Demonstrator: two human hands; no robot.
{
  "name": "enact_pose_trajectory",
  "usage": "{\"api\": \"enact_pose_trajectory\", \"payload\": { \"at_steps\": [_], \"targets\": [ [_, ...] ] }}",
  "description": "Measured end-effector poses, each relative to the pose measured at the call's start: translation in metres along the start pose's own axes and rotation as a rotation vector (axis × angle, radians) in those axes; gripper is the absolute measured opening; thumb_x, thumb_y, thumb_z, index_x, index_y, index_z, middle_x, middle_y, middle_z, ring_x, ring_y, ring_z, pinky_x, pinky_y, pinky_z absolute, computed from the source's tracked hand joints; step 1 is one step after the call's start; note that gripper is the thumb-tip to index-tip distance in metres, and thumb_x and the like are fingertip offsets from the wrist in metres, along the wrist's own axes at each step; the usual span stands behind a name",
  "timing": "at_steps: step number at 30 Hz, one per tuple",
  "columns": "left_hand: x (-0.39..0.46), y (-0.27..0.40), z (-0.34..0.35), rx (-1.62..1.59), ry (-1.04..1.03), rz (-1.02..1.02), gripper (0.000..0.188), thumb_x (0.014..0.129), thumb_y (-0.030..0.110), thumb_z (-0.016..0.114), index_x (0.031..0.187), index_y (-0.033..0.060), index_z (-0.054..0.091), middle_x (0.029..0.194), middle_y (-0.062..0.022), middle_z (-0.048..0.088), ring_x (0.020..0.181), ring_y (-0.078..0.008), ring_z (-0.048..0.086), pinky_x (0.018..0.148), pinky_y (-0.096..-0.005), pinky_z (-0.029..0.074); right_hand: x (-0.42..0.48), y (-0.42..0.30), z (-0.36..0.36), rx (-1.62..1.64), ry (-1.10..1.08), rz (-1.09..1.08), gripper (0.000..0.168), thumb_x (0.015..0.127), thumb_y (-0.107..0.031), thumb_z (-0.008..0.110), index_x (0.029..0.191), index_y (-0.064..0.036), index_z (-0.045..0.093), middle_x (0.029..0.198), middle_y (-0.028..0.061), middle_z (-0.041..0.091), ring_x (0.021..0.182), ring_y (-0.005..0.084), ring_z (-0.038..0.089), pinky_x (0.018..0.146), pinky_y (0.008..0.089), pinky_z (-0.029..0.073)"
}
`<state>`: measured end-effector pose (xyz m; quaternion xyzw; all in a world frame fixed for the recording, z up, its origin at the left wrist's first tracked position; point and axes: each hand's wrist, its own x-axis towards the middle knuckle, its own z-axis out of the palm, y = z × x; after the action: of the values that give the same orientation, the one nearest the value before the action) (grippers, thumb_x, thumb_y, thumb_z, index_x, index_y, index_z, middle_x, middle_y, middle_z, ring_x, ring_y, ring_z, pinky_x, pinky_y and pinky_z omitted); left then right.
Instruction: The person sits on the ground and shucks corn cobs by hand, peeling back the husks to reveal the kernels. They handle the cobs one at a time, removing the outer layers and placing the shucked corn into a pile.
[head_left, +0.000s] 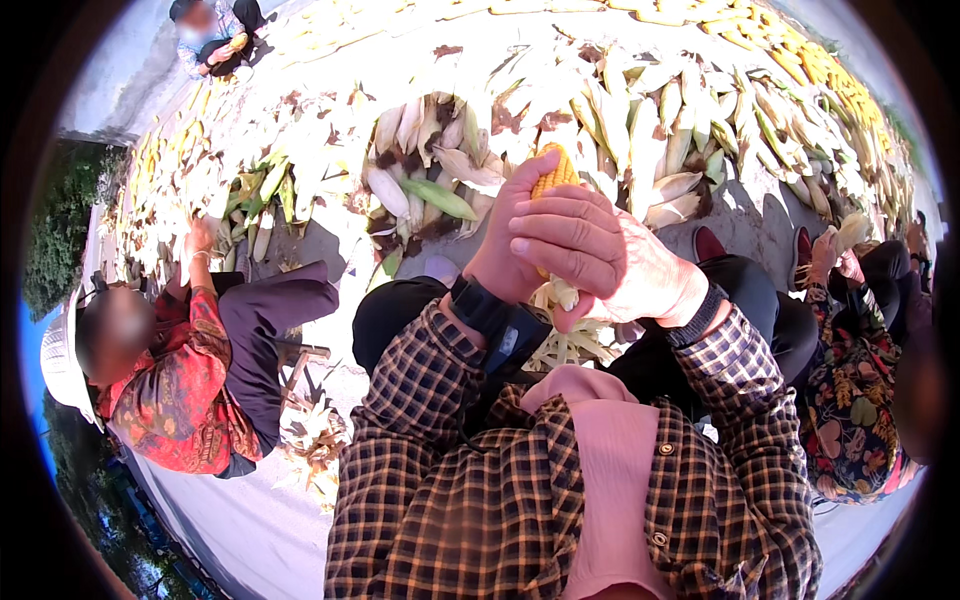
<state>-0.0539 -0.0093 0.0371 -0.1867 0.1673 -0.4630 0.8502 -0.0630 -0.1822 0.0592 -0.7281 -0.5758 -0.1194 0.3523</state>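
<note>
Both of my hands are wrapped around one yellow ear of corn (556, 171), held upright above my lap. My left hand (504, 225) grips it from the left, with the thumb along its upper part. Across its lower half lie the fingers of my right hand (592, 240), hiding much of the cob. The bared kernels show at the top, and a pale husk stub (562, 295) pokes out below my fingers. Peeled husk strips (571, 346) lie beneath my hands, between my legs.
A broad heap of unhusked corn ears (427, 165) spreads before me. Husked yellow ears (817, 64) lie along the far right edge. People sit close by: one in a red patterned shirt (180, 375) on my left, one in a floral top (847, 405) on my right, another (217, 37) farther off.
</note>
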Motion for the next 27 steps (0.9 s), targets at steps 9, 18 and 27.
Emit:
{"api": "enact_pose_trajectory", "payload": {
  "at_steps": [9, 18, 27],
  "targets": [
    [-0.003, -0.013, 0.004, -0.023, -0.109, -0.224, 0.058, 0.105, 0.039, 0.048, 0.053, 0.0197, 0.034, 0.04, 0.0066, 0.034, 0.031, -0.0053, 0.028, 0.028, -0.021, 0.033, 0.001, -0.004, -0.005, 0.037, -0.084, -0.029, 0.064, 0.078, -0.052, 0.07, 0.12, -0.004, 0.065, 0.121, 0.0121, 0.061, 0.122, 0.0348, 0.059, 0.104, 0.0485, 0.049],
    [0.012, 0.0, -0.07, -0.383, -0.31, -0.388, 0.042, 0.102, 0.021, 0.037, 0.06, 0.0201, 0.033, 0.049, 0.0095, 0.021, 0.037, -0.0047, 0.016, 0.034, -0.0216, 0.011, 0.0, -0.017, -0.003, -0.025, -0.201, -0.039, 0.046, 0.079, -0.05, 0.073, 0.095, -0.008, 0.068, 0.105, 0.0067, 0.061, 0.104, 0.0301, 0.058, 0.095, 0.0473, 0.047],
    [0.016, 0.01, -0.071, 0.648, 0.085, 0.253, 0.044, 0.102, 0.017, 0.04, 0.059, 0.019, 0.034, 0.049, 0.0087, 0.023, 0.036, -0.006, 0.02, 0.033, -0.0242, 0.015, -0.002, -0.015, 0.007, 0.041, -0.123, -0.011, 0.048, 0.085, -0.055, 0.069, 0.092, -0.008, 0.067, 0.101, 0.007, 0.06, 0.103, 0.0312, 0.056, 0.094, 0.049, 0.048]
  ]
}}
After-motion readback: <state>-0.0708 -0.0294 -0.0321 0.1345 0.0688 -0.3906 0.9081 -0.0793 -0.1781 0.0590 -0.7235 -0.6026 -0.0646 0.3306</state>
